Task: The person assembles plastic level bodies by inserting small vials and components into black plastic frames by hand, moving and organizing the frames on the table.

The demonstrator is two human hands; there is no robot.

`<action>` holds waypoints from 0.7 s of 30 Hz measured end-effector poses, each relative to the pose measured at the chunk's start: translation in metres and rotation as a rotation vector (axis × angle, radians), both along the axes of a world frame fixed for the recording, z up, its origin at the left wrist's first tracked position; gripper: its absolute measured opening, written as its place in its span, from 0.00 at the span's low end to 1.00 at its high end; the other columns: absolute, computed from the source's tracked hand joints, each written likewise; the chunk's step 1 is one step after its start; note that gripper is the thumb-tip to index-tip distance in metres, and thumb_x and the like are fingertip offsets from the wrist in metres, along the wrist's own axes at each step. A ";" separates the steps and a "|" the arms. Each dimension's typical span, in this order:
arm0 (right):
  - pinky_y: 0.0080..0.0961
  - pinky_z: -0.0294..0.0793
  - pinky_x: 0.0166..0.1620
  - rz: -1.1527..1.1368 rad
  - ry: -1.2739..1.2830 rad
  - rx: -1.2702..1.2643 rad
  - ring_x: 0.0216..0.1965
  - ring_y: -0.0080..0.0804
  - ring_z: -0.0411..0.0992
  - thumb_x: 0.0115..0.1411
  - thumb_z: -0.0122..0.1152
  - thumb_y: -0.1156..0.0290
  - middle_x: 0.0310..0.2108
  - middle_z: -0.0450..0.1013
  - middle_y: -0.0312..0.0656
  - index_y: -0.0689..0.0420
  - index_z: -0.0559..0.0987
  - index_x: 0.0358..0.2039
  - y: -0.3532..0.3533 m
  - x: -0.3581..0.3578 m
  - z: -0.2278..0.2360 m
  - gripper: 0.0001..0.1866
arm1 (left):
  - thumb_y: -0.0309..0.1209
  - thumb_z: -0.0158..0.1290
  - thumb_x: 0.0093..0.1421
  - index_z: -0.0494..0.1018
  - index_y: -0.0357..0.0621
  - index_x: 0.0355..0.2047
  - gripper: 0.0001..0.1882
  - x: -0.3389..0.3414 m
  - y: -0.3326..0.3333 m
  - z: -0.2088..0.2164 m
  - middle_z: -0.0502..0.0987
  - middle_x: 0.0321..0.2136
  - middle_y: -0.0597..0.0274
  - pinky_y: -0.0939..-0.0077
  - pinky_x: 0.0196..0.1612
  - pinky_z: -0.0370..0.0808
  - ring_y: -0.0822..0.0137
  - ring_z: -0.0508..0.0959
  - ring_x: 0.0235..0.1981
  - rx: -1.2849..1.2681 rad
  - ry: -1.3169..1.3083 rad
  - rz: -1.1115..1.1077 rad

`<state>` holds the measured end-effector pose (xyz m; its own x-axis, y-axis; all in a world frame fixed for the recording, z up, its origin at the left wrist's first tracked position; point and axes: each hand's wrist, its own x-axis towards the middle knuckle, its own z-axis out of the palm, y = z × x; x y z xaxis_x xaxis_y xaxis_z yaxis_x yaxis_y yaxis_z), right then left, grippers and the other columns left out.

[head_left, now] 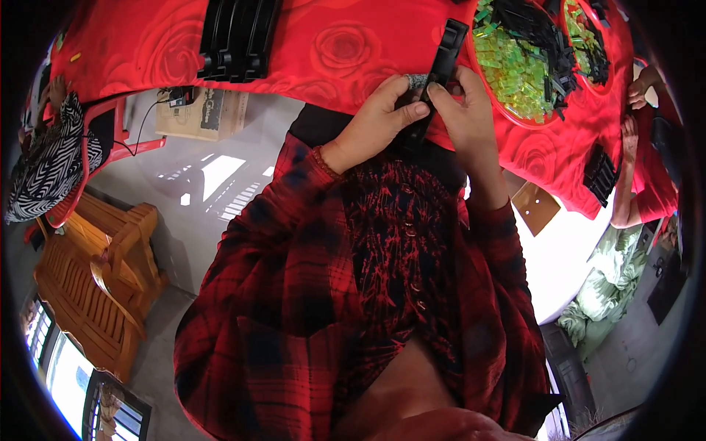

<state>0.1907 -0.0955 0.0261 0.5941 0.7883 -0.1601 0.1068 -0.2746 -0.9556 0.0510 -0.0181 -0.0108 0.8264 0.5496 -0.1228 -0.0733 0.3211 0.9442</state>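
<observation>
Between my hands, at the table's near edge, is a long narrow black plastic piece (446, 53) with a channel along it. My left hand (382, 117) grips its lower part, the thumb pointing across it. A grey speckled band (417, 80) shows by the left index finger; I cannot tell whether it is wrapped on the finger. My right hand (465, 110) is closed on the piece from the right, its thumb pressed on the front. Whether a small part sits under that thumb is hidden. Several similar black pieces (239, 37) lie side by side at the far left.
A red rose-patterned cloth (344, 45) covers the table. On the right are a round tray (482, 88) of yellow-green and black small parts and a second such tray (588, 55). More black pieces (601, 174) lie near another person's arms (627, 169). A cardboard box (202, 114) stands below.
</observation>
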 end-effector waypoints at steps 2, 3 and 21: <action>0.32 0.74 0.45 0.014 -0.084 -0.021 0.40 0.41 0.73 0.57 0.63 0.72 0.38 0.71 0.50 0.65 0.75 0.45 0.002 -0.002 0.002 0.17 | 0.29 0.55 0.66 0.70 0.37 0.50 0.15 -0.002 0.002 0.000 0.66 0.38 0.65 0.76 0.48 0.69 0.72 0.68 0.41 0.016 -0.004 -0.026; 0.32 0.74 0.45 -0.023 -0.110 -0.038 0.40 0.41 0.73 0.56 0.63 0.72 0.38 0.71 0.50 0.65 0.76 0.44 0.004 -0.005 0.003 0.16 | 0.32 0.54 0.68 0.70 0.37 0.52 0.16 -0.004 0.002 -0.001 0.67 0.39 0.66 0.77 0.50 0.67 0.73 0.68 0.43 0.076 0.004 -0.038; 0.29 0.71 0.38 -0.002 0.227 -0.099 0.32 0.28 0.73 0.58 0.62 0.71 0.32 0.76 0.40 0.64 0.76 0.36 0.000 0.009 0.012 0.10 | 0.34 0.54 0.68 0.73 0.37 0.48 0.14 -0.002 0.008 0.001 0.66 0.37 0.71 0.79 0.46 0.67 0.76 0.67 0.39 0.059 0.041 -0.108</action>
